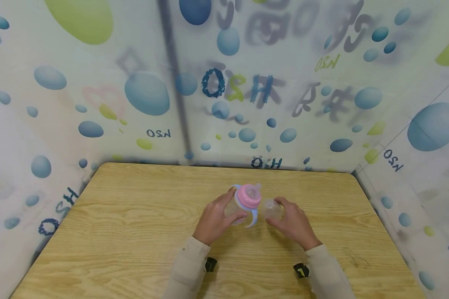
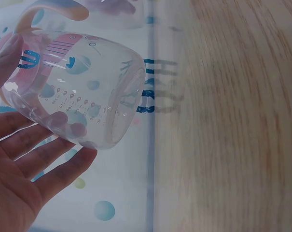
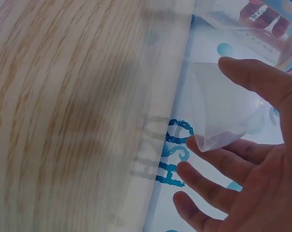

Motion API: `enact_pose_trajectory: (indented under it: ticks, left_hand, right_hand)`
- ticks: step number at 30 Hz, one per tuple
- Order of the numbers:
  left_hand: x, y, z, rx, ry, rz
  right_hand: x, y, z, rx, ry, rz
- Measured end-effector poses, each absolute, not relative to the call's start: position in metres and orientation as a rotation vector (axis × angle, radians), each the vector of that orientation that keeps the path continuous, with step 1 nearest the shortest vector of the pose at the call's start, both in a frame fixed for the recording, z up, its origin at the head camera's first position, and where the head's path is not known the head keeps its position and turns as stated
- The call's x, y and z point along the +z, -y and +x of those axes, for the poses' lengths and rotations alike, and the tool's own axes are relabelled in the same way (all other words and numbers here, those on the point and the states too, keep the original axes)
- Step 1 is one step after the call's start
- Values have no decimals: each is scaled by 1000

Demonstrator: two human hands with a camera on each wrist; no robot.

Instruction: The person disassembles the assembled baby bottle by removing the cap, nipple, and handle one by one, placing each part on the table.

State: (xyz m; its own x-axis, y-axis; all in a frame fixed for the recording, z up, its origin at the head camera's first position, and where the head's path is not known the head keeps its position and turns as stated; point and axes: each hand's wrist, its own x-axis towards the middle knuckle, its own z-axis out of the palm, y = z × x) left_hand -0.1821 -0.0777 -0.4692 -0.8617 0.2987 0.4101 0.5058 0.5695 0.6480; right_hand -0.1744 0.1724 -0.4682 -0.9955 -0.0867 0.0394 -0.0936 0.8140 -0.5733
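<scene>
In the head view my left hand (image 1: pixel 216 216) grips a clear baby bottle (image 1: pixel 232 209), tilted to the right. Its pink collar (image 1: pixel 248 196) carries a clear teat, and pale blue handles stick out at the sides. The left wrist view shows the bottle's see-through body (image 2: pixel 88 92) with printed measuring marks, the fingers (image 2: pixel 63 164) curled beneath it. Just to the right, my right hand (image 1: pixel 293 222) holds a small translucent cap (image 1: pixel 272 209) apart from the bottle. Seen from the right wrist, thumb and fingers pinch this cap (image 3: pixel 223 106) from opposite sides.
Both hands are above a wooden table (image 1: pixel 134 216). Behind it and at both sides stand pale walls (image 1: pixel 108 50) printed with blue and green spots and letters. A dark wrist strap piece (image 1: pixel 301 270) sits by the right sleeve, another (image 1: pixel 210 264) by the left.
</scene>
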Motion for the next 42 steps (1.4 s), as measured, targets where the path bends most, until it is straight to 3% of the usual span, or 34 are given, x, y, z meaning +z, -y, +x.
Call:
enact_pose_trajectory:
  ticks: [42]
  left_hand:
    - [-470,77,-181,-1193,2557,-647]
  right_hand:
    - [-486,-182,-171,879,2994,228]
